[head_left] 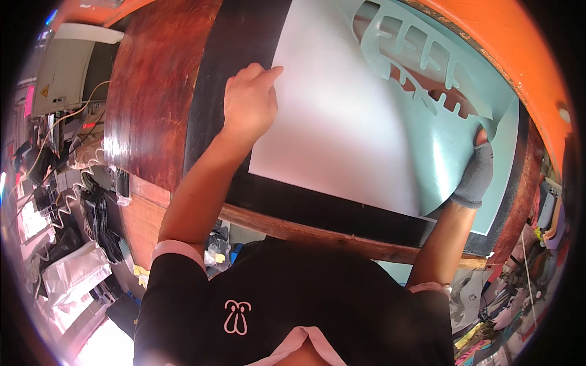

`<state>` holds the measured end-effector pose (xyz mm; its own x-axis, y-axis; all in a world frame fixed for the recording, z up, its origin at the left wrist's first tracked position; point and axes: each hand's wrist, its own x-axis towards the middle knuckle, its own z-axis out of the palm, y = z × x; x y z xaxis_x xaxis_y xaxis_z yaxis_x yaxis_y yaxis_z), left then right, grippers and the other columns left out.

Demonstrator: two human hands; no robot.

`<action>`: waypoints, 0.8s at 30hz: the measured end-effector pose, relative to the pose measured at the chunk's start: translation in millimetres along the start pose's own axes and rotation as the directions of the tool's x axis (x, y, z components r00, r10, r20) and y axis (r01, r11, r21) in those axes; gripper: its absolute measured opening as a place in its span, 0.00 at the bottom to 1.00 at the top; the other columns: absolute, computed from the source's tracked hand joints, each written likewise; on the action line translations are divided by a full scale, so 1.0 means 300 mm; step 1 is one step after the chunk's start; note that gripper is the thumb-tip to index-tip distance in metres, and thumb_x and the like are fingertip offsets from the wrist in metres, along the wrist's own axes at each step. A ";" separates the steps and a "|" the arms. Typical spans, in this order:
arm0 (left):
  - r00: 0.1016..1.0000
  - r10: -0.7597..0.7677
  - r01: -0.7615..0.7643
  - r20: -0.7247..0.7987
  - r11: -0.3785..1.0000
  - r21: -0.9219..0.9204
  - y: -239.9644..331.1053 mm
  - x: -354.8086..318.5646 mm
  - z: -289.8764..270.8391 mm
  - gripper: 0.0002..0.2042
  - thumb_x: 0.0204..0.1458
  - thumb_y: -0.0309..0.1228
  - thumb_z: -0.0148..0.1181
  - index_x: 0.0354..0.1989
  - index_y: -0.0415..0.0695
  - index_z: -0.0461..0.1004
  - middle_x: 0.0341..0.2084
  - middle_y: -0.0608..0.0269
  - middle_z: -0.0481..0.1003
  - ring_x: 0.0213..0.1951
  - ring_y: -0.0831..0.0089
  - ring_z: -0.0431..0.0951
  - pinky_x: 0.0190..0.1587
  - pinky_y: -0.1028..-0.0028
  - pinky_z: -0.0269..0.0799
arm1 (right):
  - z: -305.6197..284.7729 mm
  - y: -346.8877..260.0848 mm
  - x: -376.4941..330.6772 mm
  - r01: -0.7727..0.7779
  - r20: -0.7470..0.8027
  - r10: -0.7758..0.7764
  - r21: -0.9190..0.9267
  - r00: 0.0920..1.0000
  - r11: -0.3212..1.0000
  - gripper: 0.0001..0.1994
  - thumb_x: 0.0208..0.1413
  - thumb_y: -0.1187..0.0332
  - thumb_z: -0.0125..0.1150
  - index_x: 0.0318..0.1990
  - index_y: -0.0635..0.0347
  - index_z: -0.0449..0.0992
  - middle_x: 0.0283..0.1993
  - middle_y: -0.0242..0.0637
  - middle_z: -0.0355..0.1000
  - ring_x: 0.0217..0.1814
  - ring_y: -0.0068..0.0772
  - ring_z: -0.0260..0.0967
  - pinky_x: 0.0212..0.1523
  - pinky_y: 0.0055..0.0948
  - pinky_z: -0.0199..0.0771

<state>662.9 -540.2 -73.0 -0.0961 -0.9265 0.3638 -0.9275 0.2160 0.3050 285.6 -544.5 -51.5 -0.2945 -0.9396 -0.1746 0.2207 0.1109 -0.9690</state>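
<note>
Seen from the middle of the view, a white sheet point(336, 134) lies near twelve o'clock, on a black mat point(210, 79) spread over the reddish-brown counter point(152, 91). A pale green sheet point(441, 163) adjoins it, between one and three o'clock, bowed up into a shiny curve; whether the two are one piece, I cannot tell. Rows of hooked cut-outs pierce the green part toward one o'clock, with brown and red showing through.

The bare left hand point(250, 104), at eleven o'clock, has its fingers curled in and the forefinger tip reaching to the white sheet's left edge; I can't tell if its grip pinches anything. The right hand point(478, 171), at three o'clock in a grey fingertip-less glove point(476, 183), holds the raised green edge, its grip narrow and the other fingers partly hidden.

An orange panel point(540, 79) curves past two o'clock. At ten o'clock hangs a grey box point(64, 73) with a yellow warning triangle; at eight, silvery bags point(76, 274); at four, mixed clutter point(503, 305). The wearer's black shirt point(317, 287) fills six.
</note>
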 end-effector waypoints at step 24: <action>0.966 0.258 -0.251 0.027 0.955 -0.158 0.098 -0.429 -0.114 0.18 0.38 0.21 0.57 0.40 0.50 0.77 0.33 0.66 0.68 0.40 0.65 0.69 0.55 0.51 0.58 | 0.028 -0.012 0.006 -0.029 -0.026 0.030 0.029 0.999 0.999 0.19 0.59 0.61 0.53 0.50 0.67 0.71 0.47 0.41 0.71 0.46 0.34 0.71 0.49 0.31 0.71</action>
<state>660.3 -403.9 -80.7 -0.3421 -0.8472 0.4064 -0.8046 0.4876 0.3391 292.0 -549.2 -46.8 -0.3117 -0.9272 -0.2076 0.2556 0.1286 -0.9582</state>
